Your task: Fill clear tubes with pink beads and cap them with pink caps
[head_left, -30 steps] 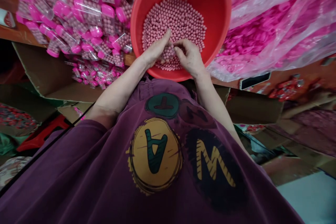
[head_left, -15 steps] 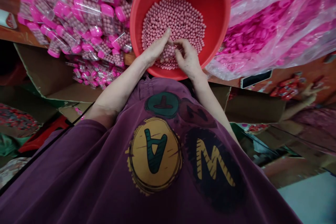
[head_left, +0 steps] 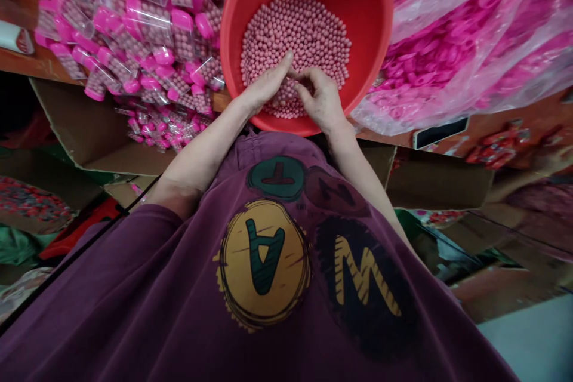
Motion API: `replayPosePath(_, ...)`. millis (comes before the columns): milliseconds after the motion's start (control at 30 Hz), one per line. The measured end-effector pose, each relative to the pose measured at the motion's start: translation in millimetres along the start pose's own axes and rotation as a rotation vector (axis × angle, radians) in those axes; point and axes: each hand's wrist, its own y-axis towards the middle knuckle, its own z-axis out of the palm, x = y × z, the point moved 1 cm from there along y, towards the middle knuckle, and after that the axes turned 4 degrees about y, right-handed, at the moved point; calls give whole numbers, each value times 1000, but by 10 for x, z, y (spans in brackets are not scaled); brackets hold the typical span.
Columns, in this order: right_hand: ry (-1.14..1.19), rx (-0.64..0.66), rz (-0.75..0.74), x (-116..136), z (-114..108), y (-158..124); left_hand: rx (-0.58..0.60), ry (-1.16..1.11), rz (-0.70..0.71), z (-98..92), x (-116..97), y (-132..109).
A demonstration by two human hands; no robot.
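Note:
Round pink beads [head_left: 299, 30] lie in a large red bowl [head_left: 367, 12]. Over the bowl's near part is my left hand [head_left: 270, 85], its thumb raised and its other fingers curled down toward the beads; what lies under those fingers is hidden. Facing it from the right, my right hand [head_left: 320, 97] has thumb and forefinger bent toward each other close to the left fingertips. Anything between them is too small to make out.
Clear bead-filled jars with pink lids [head_left: 147, 18] are heaped at the left. A plastic bag [head_left: 447, 30] of pink pieces and a phone [head_left: 441, 132] lie at the right. Cardboard boxes [head_left: 439, 182] stand below the table edge. Another person's arm [head_left: 537, 168] shows far right.
My hands have stayed almost in place, with slight finger movement. The other person's hand at the far right has moved and is blurred. The view has shifted slightly.

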Motion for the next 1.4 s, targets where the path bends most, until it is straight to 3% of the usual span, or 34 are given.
replayPosePath(100,-7,1,10,-11,43,5,52,0,-70,4,4,4)
replayPosePath(167,7,-7,19,-29,72,6,17,-34,-98,6,5,9)
replayPosePath(533,63,114,50,-107,32,-16,36,61,-29,47,-64,-68)
replayPosePath(767,86,79,102,-84,80,-99,21,127,-48,85,-116,-91)
replayPosePath(1167,163,81,96,-86,122,-112,12,-13,-60,57,-64,-47)
replayPosePath(1400,190,6,99,-20,110,-114,15,-88,-82,22,-41,9)
